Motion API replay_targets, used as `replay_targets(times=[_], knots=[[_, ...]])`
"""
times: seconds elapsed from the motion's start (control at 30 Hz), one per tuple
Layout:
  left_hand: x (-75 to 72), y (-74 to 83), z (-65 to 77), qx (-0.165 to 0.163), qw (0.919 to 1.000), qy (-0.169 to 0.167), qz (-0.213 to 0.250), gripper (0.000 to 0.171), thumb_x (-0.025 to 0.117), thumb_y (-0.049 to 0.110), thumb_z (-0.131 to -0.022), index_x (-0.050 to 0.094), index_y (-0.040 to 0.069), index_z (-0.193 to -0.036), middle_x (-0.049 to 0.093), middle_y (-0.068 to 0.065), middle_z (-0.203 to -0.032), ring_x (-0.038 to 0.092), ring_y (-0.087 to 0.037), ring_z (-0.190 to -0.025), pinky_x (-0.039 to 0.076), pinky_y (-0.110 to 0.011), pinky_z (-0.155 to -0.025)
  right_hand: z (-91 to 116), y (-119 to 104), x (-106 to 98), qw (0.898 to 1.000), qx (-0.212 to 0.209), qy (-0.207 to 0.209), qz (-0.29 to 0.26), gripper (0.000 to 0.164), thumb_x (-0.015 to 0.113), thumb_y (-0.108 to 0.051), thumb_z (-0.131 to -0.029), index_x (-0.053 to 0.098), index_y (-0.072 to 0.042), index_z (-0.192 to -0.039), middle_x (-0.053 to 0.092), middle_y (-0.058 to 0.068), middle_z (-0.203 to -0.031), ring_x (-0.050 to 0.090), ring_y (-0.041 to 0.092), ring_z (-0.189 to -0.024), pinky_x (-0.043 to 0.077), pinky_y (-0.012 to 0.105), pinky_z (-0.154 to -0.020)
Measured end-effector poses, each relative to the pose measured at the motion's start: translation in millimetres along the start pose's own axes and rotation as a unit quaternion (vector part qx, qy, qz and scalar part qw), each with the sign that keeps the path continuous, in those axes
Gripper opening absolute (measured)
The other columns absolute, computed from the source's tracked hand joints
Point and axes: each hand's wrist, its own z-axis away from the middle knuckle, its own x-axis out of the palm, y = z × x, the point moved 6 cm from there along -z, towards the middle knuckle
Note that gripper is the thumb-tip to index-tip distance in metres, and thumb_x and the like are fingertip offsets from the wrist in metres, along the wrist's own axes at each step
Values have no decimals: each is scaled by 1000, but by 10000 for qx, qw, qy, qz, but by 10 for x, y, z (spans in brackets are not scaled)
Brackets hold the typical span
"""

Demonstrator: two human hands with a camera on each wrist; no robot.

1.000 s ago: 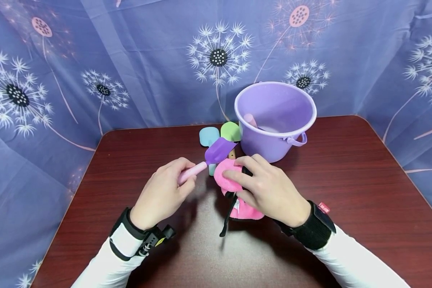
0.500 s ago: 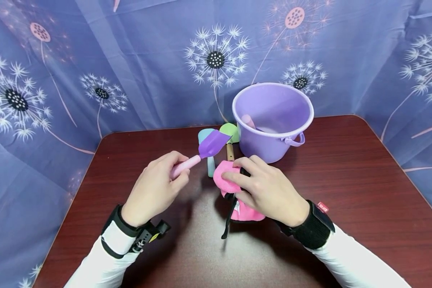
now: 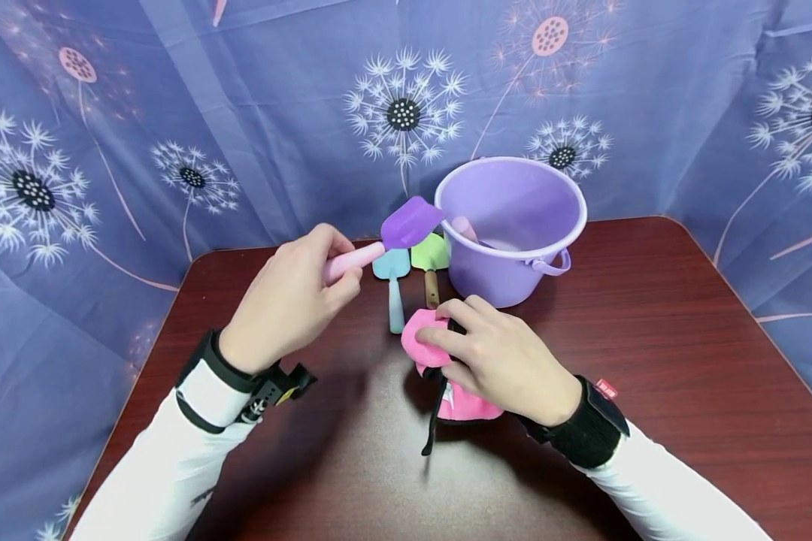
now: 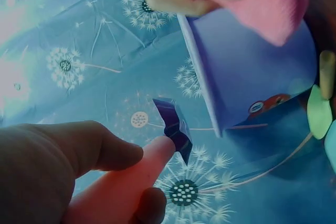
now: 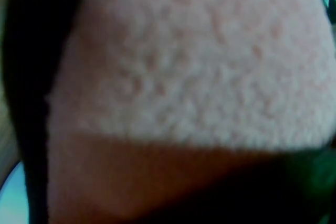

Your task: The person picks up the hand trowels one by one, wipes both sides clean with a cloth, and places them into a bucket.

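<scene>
My left hand [image 3: 287,297] grips the pink handle of a small trowel [image 3: 411,223] with a purple blade, raised above the table and tilted up to the right. The left wrist view shows thumb and fingers round the handle, with the blade [image 4: 173,129] nearly edge-on. Lower right, my right hand [image 3: 504,353] pinches a fuzzy pink cloth item [image 3: 470,404] with black edging and a dangling black cord [image 3: 431,428]. Its exact kind cannot be told. Pink fabric [image 5: 199,66] fills the blurred right wrist view.
A purple bucket [image 3: 494,274] stands at the back right, with a pink handle [image 3: 463,227] inside. Left of it lie a light blue trowel [image 3: 395,300] and a green trowel [image 3: 431,255] with a wooden handle. A flowered cloth [image 3: 277,113] hangs behind the table [image 3: 683,323].
My left hand first shifts left, then rises with the purple trowel, uncovering the blue and green trowels. My right hand stays nearly still on the pink cloth item.
</scene>
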Motion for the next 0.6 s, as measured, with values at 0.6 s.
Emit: replay_targets(times=[0.6], knots=[[49, 224, -913, 664, 9939, -802, -350, 16, 59, 20, -103, 65, 8, -112, 66, -5, -91, 60, -23, -78, 47, -37, -72, 16, -11, 33, 9991, -195, -329, 198, 36, 90, -24, -85, 75, -21, -118, 62, 4, -115, 58, 25, -94, 57, 38, -69]])
